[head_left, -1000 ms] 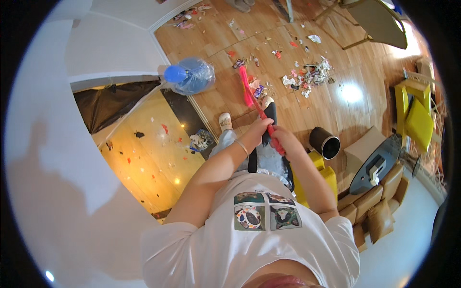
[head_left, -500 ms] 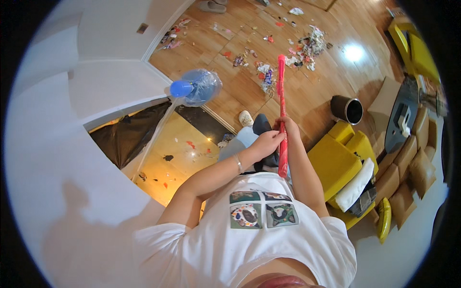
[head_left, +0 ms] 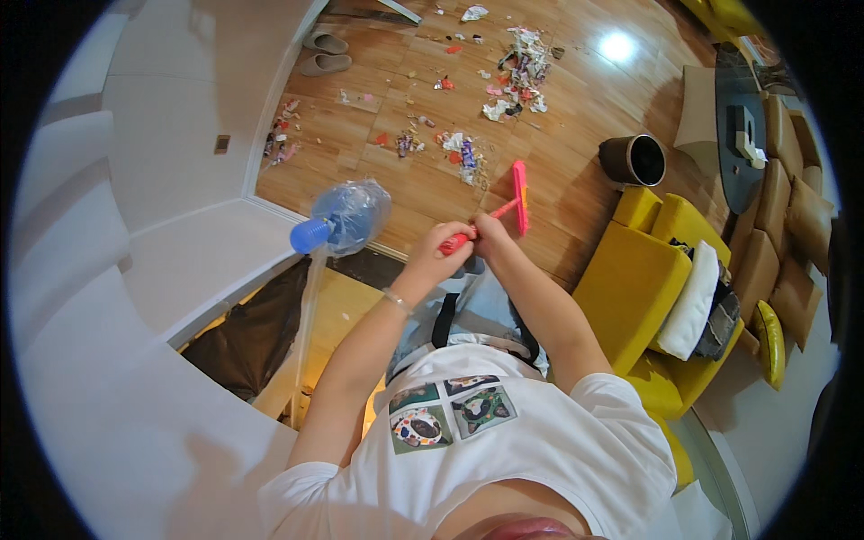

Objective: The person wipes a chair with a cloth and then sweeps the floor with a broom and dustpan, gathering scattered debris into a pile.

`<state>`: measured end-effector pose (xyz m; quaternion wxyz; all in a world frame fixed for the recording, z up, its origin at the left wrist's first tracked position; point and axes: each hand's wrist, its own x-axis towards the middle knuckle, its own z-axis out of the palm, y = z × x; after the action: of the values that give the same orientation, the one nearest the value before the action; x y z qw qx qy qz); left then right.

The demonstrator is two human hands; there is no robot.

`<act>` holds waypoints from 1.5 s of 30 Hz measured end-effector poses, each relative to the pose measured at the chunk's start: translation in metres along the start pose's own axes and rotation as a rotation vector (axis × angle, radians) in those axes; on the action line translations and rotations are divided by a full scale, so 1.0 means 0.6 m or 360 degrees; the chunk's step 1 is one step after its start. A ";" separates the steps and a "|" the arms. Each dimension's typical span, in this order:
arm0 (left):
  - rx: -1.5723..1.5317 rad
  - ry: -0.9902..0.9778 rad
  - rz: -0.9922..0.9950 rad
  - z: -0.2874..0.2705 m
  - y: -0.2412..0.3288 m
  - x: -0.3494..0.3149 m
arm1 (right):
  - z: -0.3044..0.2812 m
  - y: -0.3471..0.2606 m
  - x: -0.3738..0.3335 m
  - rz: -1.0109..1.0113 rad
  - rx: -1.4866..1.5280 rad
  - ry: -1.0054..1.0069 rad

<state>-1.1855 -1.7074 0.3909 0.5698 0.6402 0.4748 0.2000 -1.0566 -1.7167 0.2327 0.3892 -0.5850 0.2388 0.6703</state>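
Gripping one broom [head_left: 521,200], two hands [head_left: 436,247], two slippers [head_left: 325,64]

No words, labels, numbers or signs can be read. Taking the bin [head_left: 633,160] as landmark, the shirt [head_left: 531,427], lower and to its left, bears printed pictures [head_left: 484,410], any lettering too small to make out; likewise any print on the scraps [head_left: 466,157] left of the bin.

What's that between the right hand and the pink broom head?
In the head view, a stretch of the broom's red handle lies between the right hand and the pink broom head.
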 end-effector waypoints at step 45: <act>0.0740 0.0514 -0.0318 0.122 0.324 0.440 | 0.129 -0.480 0.023 -0.0145 -0.1056 -0.0363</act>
<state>-0.9295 -1.5067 0.4744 0.3418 0.6636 0.6530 0.1282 -0.8724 -1.4851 0.2738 0.2317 -0.6111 -0.0634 0.7543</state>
